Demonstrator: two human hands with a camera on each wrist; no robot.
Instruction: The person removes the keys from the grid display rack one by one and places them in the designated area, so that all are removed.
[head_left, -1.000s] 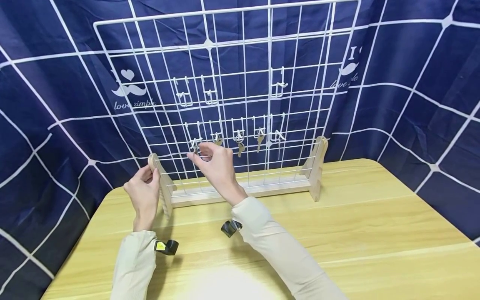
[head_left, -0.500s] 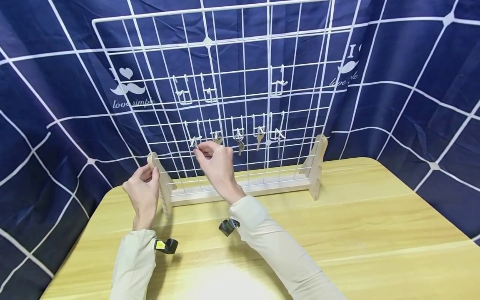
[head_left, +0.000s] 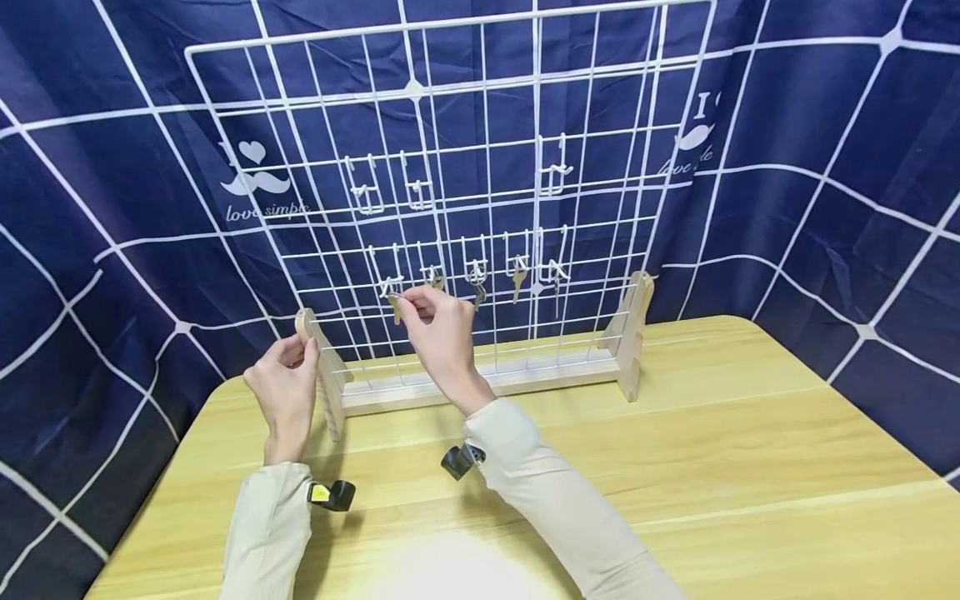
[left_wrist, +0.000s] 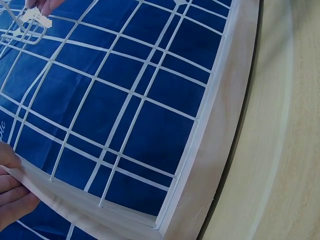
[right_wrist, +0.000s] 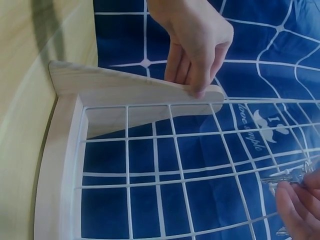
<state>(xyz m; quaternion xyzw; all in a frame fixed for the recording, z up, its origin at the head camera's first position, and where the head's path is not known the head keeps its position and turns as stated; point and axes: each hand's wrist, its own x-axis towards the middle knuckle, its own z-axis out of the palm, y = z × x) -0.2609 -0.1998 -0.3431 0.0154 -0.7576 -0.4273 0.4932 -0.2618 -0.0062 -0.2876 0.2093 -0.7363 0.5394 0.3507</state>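
Observation:
My left hand (head_left: pixel 285 379) grips the top of the light wooden side support (head_left: pixel 326 367) of a white wire grid rack (head_left: pixel 487 317). In the right wrist view its thumb presses the near face of that support (right_wrist: pixel 135 90). My right hand (head_left: pixel 442 333) is at the leftmost lower hook (head_left: pixel 390 283), thumb and forefinger pinching a small metal key ring (head_left: pixel 399 295). A brass-coloured key (head_left: pixel 395 312) hangs beside the fingertips. In the right wrist view the key (right_wrist: pixel 279 178) points away from the fingers of my right hand (right_wrist: pixel 302 207).
Several more white hooks hold keys (head_left: pixel 517 283) to the right along the same row. Three hooks (head_left: pixel 555 177) above bear nothing. The rack's wooden base (head_left: pixel 525 379) stands on a wood-grain table (head_left: pixel 712 433), with a dark blue checked cloth (head_left: pixel 825 125) behind.
My right hand has shifted slightly right at the leftmost lower hook, and the hanging key now shows beside its fingertips. My left hand stays on the wooden support.

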